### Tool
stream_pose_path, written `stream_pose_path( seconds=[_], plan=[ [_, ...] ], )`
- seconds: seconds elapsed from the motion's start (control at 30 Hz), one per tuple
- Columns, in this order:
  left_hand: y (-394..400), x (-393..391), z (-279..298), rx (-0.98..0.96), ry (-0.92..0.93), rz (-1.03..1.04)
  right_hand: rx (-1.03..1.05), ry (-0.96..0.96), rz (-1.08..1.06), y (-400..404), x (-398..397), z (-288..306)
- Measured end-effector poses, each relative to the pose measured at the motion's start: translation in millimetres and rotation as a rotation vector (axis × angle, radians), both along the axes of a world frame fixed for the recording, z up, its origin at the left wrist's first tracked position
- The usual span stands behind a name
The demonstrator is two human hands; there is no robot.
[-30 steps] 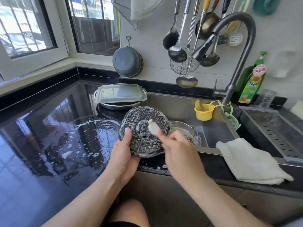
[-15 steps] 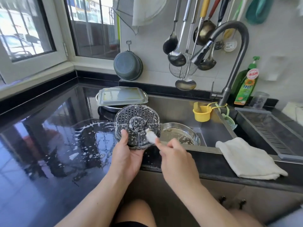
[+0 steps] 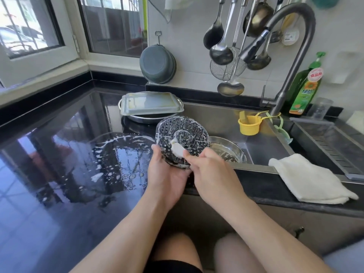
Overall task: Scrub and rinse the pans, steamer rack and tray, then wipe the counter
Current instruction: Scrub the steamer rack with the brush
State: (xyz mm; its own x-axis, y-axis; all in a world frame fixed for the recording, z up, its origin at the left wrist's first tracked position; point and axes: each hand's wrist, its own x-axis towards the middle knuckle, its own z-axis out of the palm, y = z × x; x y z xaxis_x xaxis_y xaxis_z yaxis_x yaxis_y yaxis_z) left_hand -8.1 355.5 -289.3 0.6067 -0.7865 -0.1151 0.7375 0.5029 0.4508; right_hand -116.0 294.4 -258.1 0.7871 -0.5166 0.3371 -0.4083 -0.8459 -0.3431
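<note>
Perforated metal, the steamer rack (image 3: 182, 141), tilted up toward the face over the bench (image 3: 59, 154) edge just left of the sink (image 3: 262, 150), likely so suds drain and the holes show; cradled from below by the left hand (image 3: 167, 177), fingers curled round its lower rim, thumb up its left edge; scrubbed by the right hand (image 3: 213, 172), pinching a small white sponge (image 3: 178, 149) against the rack's face; both forearms reaching forward, wrists bent inward; soapy pan (image 3: 226, 152) waiting in the sink behind; tray (image 3: 150, 104) stacked on another pan (image 3: 149, 118) further back; foam puddled on the bench, not yet wiped.
</note>
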Motion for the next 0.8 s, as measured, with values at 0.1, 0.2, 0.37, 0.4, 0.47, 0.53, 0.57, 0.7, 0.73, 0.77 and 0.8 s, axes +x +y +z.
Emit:
stream_pose_path(
  seconds=[0.1, 0.2, 0.37, 0.4, 0.47, 0.53, 0.57, 0.7, 0.73, 0.77, 0.8],
  plan=[
    [1, 4, 2, -0.015, 0.044, 0.03, -0.008, 0.076, 0.041, 4, -14, -10],
    [0, 4, 3, 0.059, 0.046, 0.003, -0.051, 0.061, 0.089, 10, 5, -5],
    [1, 3, 1, 0.081, 0.016, -0.033, -0.184, 0.112, 0.079, 9, 9, 3],
    [1, 6, 0, 0.038, 0.012, -0.022, -0.186, 0.124, 0.057, 9, -2, -1],
    [0, 10, -3, -0.011, 0.001, -0.011, -0.215, 0.13, 0.028, 7, -15, -9],
    [-1, 10, -6, 0.027, -0.048, -0.006, -0.223, 0.108, 0.055, 3, -8, -8],
    [-1, 7, -6, 0.062, -0.073, 0.002, -0.212, 0.09, 0.083, 3, 1, -2],
    [5, -4, 3, 0.176, -0.148, 0.03, -0.121, 0.061, 0.215, 5, 26, 24],
    [5, -7, 6, 0.19, -0.143, 0.039, -0.104, 0.063, 0.234, 2, 23, 27],
    [4, -8, 8, 0.199, -0.151, 0.052, -0.094, 0.069, 0.25, -2, 17, 27],
    [3, -8, 9, 0.212, -0.171, 0.072, -0.081, 0.081, 0.258, -8, 10, 26]
  ],
)
